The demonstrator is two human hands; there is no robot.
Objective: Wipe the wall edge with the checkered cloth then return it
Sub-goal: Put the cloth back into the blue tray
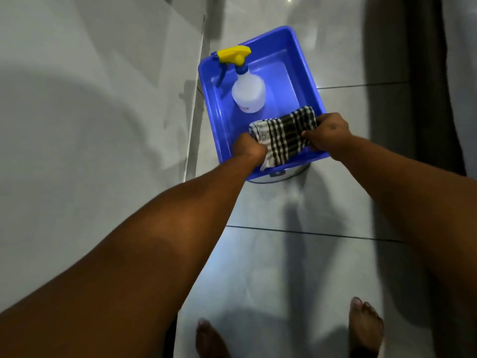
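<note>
The black-and-white checkered cloth [282, 134] is stretched between both hands over the near end of a blue plastic tub [307, 73]. My left hand [249, 148] grips its left end and my right hand [327, 131] grips its right end. A corner of the cloth hangs over the tub's near rim. The grey wall [90, 99] rises on the left, and its lower edge [192, 125] runs down beside the tub.
A white spray bottle [248, 93] with a yellow and blue trigger head stands inside the tub. The tub rests on a round metal object [281, 175] on the grey tiled floor [296, 267]. My bare feet show at the bottom. A dark curtain hangs at right.
</note>
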